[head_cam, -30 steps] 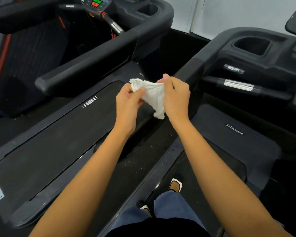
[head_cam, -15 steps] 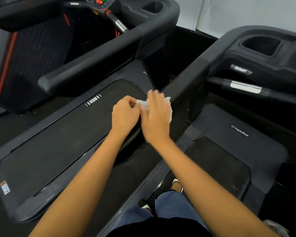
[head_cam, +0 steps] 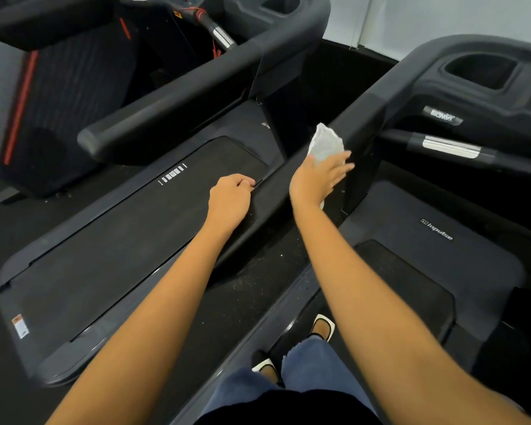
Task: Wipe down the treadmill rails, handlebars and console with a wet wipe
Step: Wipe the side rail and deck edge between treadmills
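Note:
A white wet wipe [head_cam: 325,142] sticks up from under the fingers of my right hand [head_cam: 316,182], which presses it against the lower end of the right treadmill's left handrail [head_cam: 368,118]. My left hand [head_cam: 230,199] hangs over the left treadmill's belt [head_cam: 129,240], fingers curled, nothing in it. The right treadmill's console [head_cam: 485,96], with a cup recess and a silver grip bar [head_cam: 451,147], lies to the right. The left treadmill's handlebar [head_cam: 172,108] runs diagonally at upper left.
I stand between two black treadmills on a dark speckled floor strip [head_cam: 249,289]. My feet in white-edged shoes [head_cam: 322,328] and blue jeans show at the bottom. The right treadmill's deck cover [head_cam: 436,234] carries a logo. A pale wall [head_cam: 442,16] is behind.
Both hands held the wipe together earlier. My left hand has let go and dropped toward the belt, while my right hand carried the wipe up and right onto the right treadmill's handrail.

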Tool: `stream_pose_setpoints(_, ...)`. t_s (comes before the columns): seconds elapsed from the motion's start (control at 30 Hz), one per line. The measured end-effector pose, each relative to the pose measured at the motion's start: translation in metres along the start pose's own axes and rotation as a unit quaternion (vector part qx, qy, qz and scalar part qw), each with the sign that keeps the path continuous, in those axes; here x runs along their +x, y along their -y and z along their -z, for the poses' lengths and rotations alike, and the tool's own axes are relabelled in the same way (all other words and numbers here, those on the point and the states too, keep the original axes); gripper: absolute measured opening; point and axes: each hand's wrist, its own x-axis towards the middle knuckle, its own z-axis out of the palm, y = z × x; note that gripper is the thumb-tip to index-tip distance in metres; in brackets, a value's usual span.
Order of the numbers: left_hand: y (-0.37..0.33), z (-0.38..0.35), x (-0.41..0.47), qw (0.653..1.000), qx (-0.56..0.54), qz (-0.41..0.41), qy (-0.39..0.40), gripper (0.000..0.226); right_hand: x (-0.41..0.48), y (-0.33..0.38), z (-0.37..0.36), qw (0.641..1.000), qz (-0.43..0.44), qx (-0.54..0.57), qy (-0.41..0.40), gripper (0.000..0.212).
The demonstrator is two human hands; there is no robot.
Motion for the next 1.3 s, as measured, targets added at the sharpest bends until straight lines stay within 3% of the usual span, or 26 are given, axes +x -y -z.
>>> stream_pose_setpoints(0.1,0.000,-0.001,0.000,1.000,-0.003,-0.005,0.004,0.034,-0.059,-0.019,-0.007,0.994,-0.057,0.083,0.038,0.068)
stream_pose_setpoints(0.23,-0.001,-0.004,0.000,1.000,0.019,-0.021,0.004,0.031,-0.105,-0.032,-0.016,0.988,-0.085,0.106,0.070,0.067)
stream_pose_setpoints(0.37,-0.005,-0.006,0.001,0.997,0.056,-0.037,0.024,0.026,-0.078,-0.015,-0.018,0.988,-0.127,0.083,0.022,0.068)
stream_pose_setpoints(0.5,-0.006,-0.005,-0.002,0.992,0.093,-0.063,0.053,0.032,-0.035,-0.012,-0.014,0.989,-0.099,0.113,-0.013,0.070)
stream_pose_setpoints(0.63,-0.002,-0.002,-0.007,0.989,0.105,-0.085,0.064,0.035,-0.014,-0.011,-0.004,0.984,-0.104,0.142,-0.009,0.067)
stream_pose_setpoints(0.77,0.001,-0.003,-0.006,0.988,0.110,-0.094,0.060,0.035,-0.059,-0.027,-0.006,0.984,-0.113,0.135,0.016,0.059)
stream_pose_setpoints(0.97,0.001,-0.007,-0.008,0.985,0.134,-0.099,0.040,0.034,-0.143,-0.072,-0.019,0.945,-0.225,0.225,0.081,0.054)
stream_pose_setpoints(1.2,-0.002,-0.004,-0.014,0.982,0.153,-0.100,0.041,0.039,-0.069,-0.070,-0.008,0.864,-0.341,0.355,0.104,0.050)
stream_pose_setpoints(1.3,-0.001,-0.005,-0.015,0.980,0.169,-0.103,0.035,0.040,-0.068,-0.064,-0.004,0.867,-0.356,0.332,0.101,0.043)
